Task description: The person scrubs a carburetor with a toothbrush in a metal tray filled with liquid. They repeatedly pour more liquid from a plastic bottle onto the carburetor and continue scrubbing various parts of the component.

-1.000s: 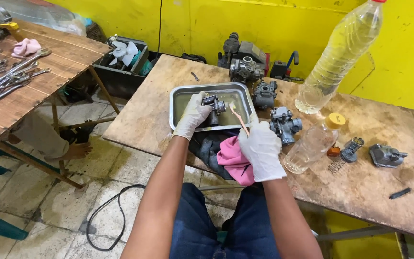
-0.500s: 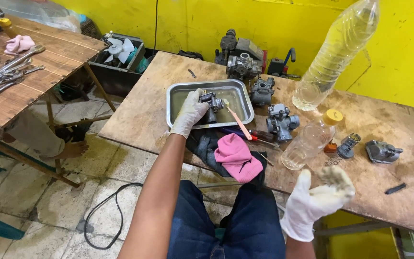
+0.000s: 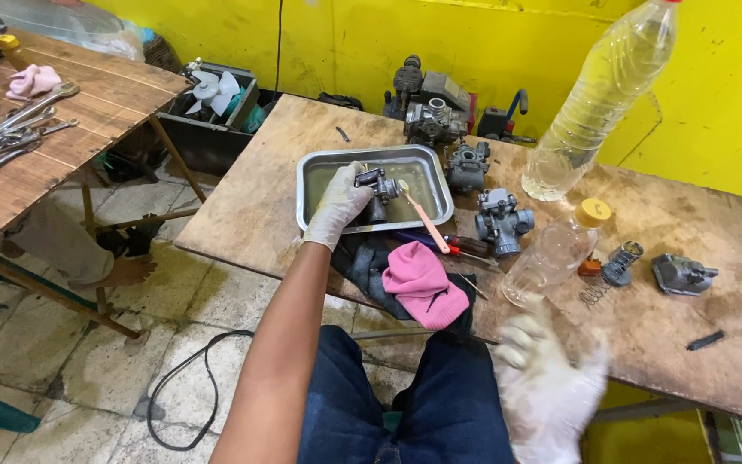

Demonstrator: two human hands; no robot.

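head view: the gloved left hand [image 3: 339, 204] has its fingers clamped on a small grey carburetor [image 3: 379, 184], held over the metal tray [image 3: 316, 172] of yellowish liquid at the far left of the wooden surface [image 3: 242, 206]. a pink-handled brush [image 3: 423, 221] leans on the tray's near rim. the gloved right hand [image 3: 548, 387] hangs blurred at the near edge, fingers spread apart, holding nothing, just near of a lying clear bottle [image 3: 556, 249].

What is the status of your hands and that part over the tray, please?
Left hand gripping a small carburetor over the metal tray. Right hand empty, open, blurred, off the table. Pink-handled brush propped on the tray rim beside the carburetor.
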